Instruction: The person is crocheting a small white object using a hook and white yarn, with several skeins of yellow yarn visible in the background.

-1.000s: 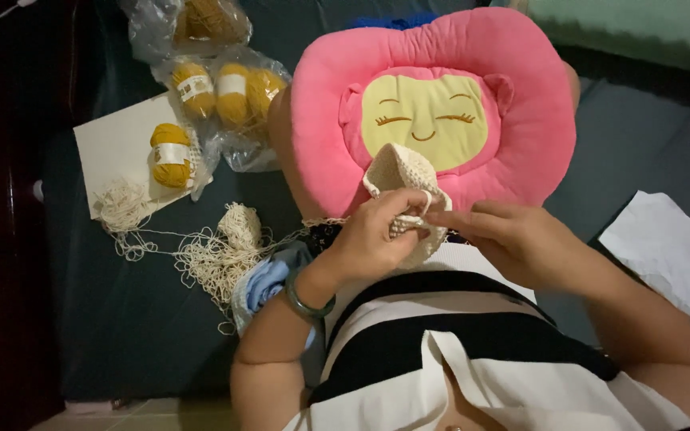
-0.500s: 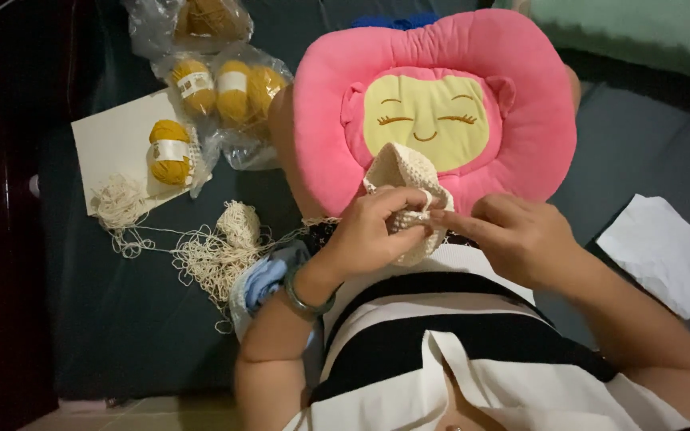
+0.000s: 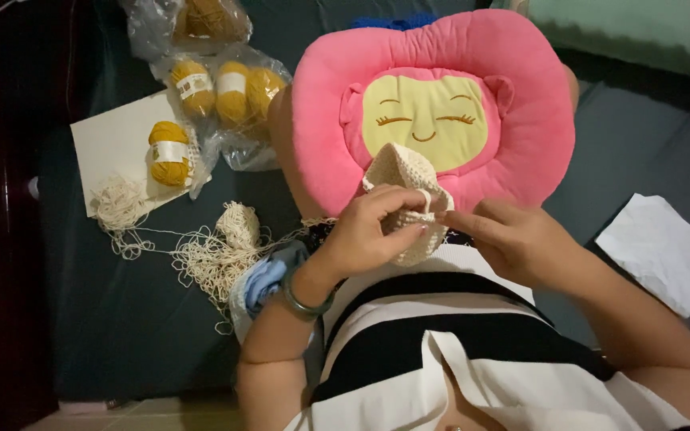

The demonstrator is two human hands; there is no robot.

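Observation:
My left hand (image 3: 373,231) pinches the edge of a cream crocheted piece (image 3: 403,172), with a loop of cream yarn over one finger. My right hand (image 3: 521,239) meets it from the right, fingertips touching the same piece; whether it holds a hook is hidden. The piece rests against a pink flower-shaped cushion (image 3: 521,104) with a yellow smiling face, lying on my lap. A green bangle (image 3: 301,299) circles my left wrist.
A loose tangle of cream yarn (image 3: 217,251) lies to the left on the dark cover. Mustard yarn balls (image 3: 168,153) sit on a white sheet and in clear plastic bags (image 3: 229,92). A blue cloth (image 3: 265,279) lies by my left forearm, and a white paper (image 3: 664,247) to the right.
Both hands have stayed on the crocheted piece, with small finger movements; my left fingers have shifted slightly along its edge. Nothing else has moved.

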